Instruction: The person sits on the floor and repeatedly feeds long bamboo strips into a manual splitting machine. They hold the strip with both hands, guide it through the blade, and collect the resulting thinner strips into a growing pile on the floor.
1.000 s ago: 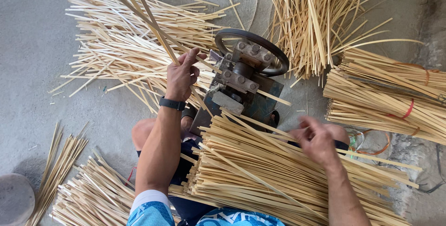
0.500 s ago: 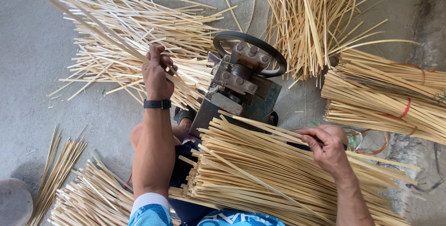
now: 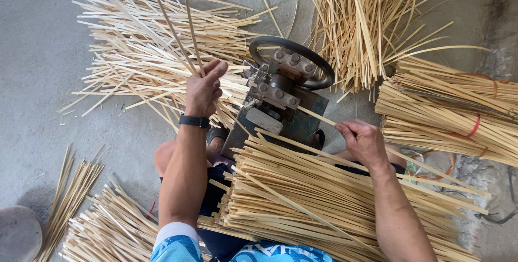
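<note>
My left hand (image 3: 203, 90) grips thin bamboo strips (image 3: 171, 22) that rise toward the top of the view, just left of a small metal splitting machine (image 3: 280, 97) with a dark ring handle (image 3: 324, 70). My right hand (image 3: 363, 141) pinches a bamboo strip (image 3: 318, 115) whose end points into the machine's right side. A thick pile of bamboo strips (image 3: 302, 197) lies across my lap under both forearms. A dark watch band sits on my left wrist.
Loose split strips (image 3: 145, 68) are heaped on the concrete floor to the left. More strips (image 3: 361, 19) fan out at top. Tied bundles (image 3: 453, 111) with red bands lie on the right. Smaller bundles (image 3: 102, 229) sit at bottom left.
My left hand pulled strips out leftward away from the machine, then came back beside it holding them upright. My right hand moved in from the lap pile toward the machine's right side.
</note>
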